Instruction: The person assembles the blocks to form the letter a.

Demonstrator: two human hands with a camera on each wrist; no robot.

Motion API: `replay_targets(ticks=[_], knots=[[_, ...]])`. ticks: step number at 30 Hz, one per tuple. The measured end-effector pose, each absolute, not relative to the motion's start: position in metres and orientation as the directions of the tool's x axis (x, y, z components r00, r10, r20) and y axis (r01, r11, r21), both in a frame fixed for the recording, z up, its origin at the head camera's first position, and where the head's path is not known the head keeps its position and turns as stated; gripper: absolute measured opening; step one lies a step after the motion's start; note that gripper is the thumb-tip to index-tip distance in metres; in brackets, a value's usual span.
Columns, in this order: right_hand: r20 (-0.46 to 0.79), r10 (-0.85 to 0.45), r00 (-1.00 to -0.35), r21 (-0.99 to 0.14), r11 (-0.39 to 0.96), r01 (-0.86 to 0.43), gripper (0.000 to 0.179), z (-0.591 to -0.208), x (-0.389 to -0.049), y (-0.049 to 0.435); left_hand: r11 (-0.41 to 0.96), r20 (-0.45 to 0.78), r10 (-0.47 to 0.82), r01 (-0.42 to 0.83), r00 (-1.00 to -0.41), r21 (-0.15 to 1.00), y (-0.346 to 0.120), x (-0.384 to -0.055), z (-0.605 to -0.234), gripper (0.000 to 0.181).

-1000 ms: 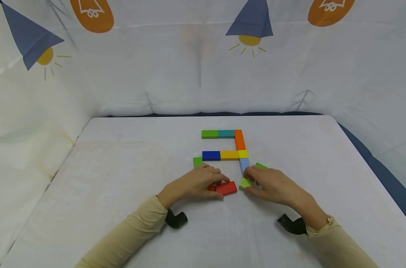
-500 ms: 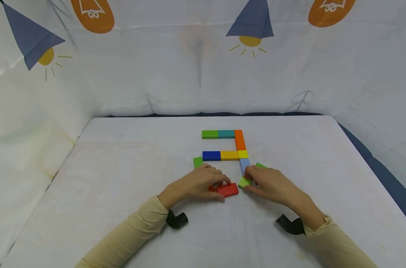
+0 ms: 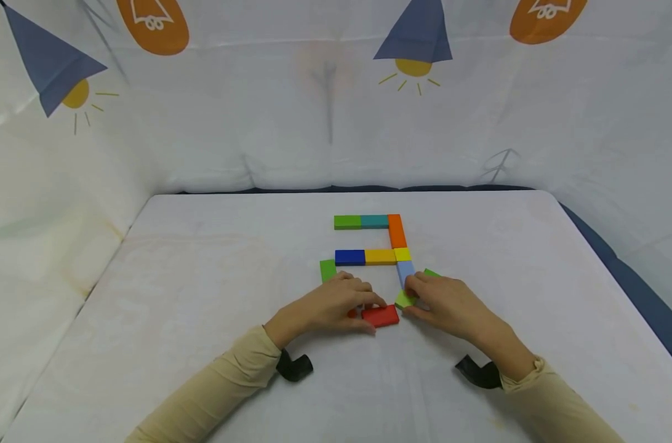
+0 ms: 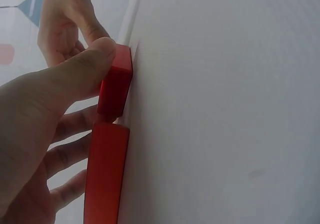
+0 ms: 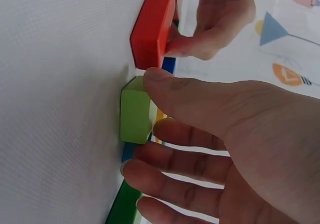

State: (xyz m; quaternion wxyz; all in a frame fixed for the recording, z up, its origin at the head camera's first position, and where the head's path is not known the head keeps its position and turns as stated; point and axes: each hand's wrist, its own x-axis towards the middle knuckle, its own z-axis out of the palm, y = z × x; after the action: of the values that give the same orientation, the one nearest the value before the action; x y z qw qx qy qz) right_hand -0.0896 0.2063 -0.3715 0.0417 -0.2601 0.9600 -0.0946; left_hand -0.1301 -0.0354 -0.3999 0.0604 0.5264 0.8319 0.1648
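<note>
My left hand [image 3: 330,301] pinches a red block [image 3: 381,316] between thumb and fingers, low over the white table. A second red block [image 4: 106,174] lies behind it, mostly covered by that hand in the head view. With thumb and fingertips, my right hand [image 3: 452,307] holds a small light green block [image 5: 136,113]. In the right wrist view a narrow gap separates the two held blocks. The light green block sits at the near end of a light blue block [image 3: 405,271], partly hidden by fingers.
Beyond the hands, green [image 3: 347,223], teal [image 3: 374,221], orange [image 3: 396,231], yellow [image 3: 402,254], amber [image 3: 379,257] and dark blue [image 3: 349,258] blocks form a joined shape. One green block [image 3: 327,269] lies left, another [image 3: 431,272] right, behind the right hand.
The left hand and its red block have shifted slightly right and nearer to me. The right hand has moved a little left, and the light green block has turned slightly.
</note>
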Motion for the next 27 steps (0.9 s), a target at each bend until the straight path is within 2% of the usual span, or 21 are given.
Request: replay_targets(ticks=[6, 10, 17, 27], knots=[[-0.054, -0.496, -0.866, -0.257, 0.845, -0.468, 0.031, -0.367, -0.092, 0.212, 0.383, 0.079, 0.903, 0.874, -0.423, 0.3, -0.034, -0.128, -0.399, 0.046], [-0.082, -0.461, -0.884, -0.296, 0.858, -0.42, 0.039, -0.364, -0.093, 0.216, 0.384, 0.047, 0.911, 0.883, -0.41, 0.27, -0.035, -0.129, -0.398, 0.047], [-0.087, -0.448, -0.89, -0.209, 0.882, -0.423, 0.062, -0.364, -0.095, 0.218, 0.394, 0.002, 0.911, 0.87, -0.413, 0.298, -0.036, -0.13, -0.396, 0.047], [-0.105, -0.472, -0.875, -0.203, 0.872, -0.446, 0.055, -0.368, -0.096, 0.218, 0.395, 0.009, 0.909, 0.869, -0.416, 0.298, -0.036, -0.129, -0.398, 0.047]])
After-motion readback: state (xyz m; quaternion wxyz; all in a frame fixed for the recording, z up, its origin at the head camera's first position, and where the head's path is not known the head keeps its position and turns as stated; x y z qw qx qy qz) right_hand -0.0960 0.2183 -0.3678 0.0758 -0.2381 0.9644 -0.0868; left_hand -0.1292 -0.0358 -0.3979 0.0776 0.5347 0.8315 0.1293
